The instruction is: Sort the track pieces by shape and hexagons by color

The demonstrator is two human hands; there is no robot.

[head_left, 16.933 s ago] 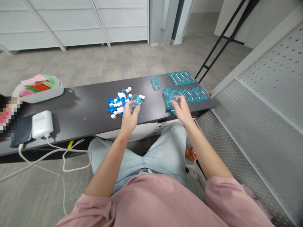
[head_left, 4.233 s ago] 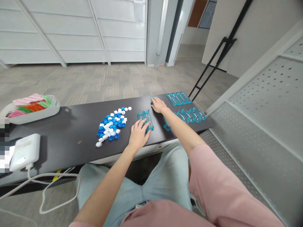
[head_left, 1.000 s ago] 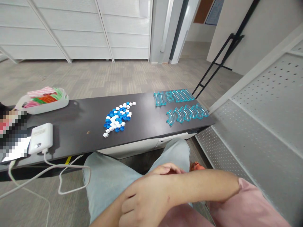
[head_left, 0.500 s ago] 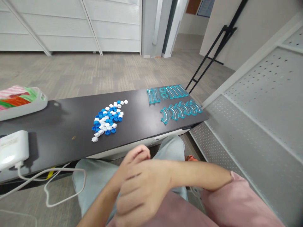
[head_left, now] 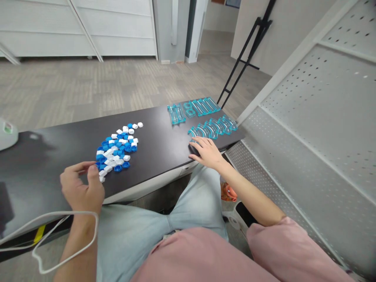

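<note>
A pile of small blue and white hexagonal plastic pieces [head_left: 113,154] lies on the dark tabletop. At its near left end is my left hand [head_left: 84,188], thumb and index finger curved with a gap between them and nothing visible in it. The fingertips are right beside the nearest pieces; whether they touch cannot be told. My right hand [head_left: 207,152] rests with spread fingers on the table's front edge, close to a row of clear teal curved track-like pieces [head_left: 213,127]. Behind that row lie straight clear teal pieces [head_left: 205,106], more straight ones [head_left: 176,114] and small clear teal pieces [head_left: 189,110].
The dark table [head_left: 158,156] runs across in front of my legs. A white cable [head_left: 69,213] loops over my left forearm. A white container [head_left: 8,134] shows at the left edge. On the right stands a perforated metal panel [head_left: 293,109], with a black stand [head_left: 245,58] beyond.
My hands, crossed over my lap before, have parted. The left moved to the pile's near end, the right to the table edge by the curved pieces. The view has swung right.
</note>
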